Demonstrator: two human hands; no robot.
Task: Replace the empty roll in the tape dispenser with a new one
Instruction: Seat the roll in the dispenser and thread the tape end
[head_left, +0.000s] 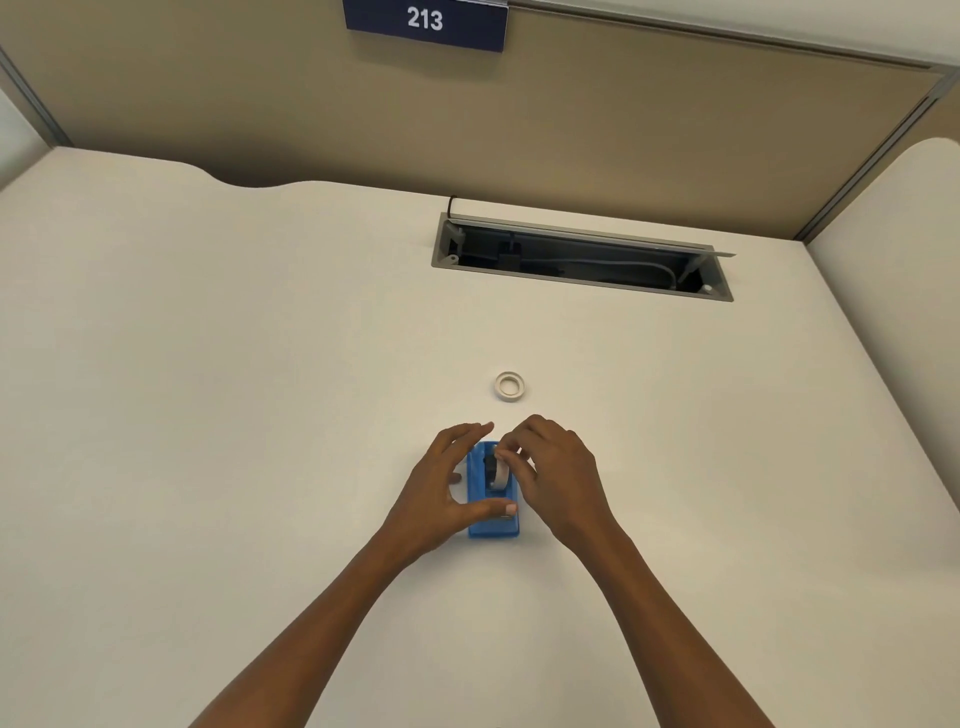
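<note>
A wide, pale desk (260, 364) is being seen from above, closed in by tan walls (623, 130) at the back. A dark blue sign (425, 23) with the number 213 is hanging on the back wall. A long slot (582, 258) with its lid up is set into the desk, and grey cables are lying inside it. A small white tape ring (509, 386) is lying flat on the desk, near the hands but apart from them. The blue tape dispenser (492, 512) is being kept on the desk by the left hand (441, 488), which is spread wide around it, thumb across the near end. A white roll (497, 475) is sitting in the dispenser and is being pinched by the fingers of the right hand (553, 467).
</note>
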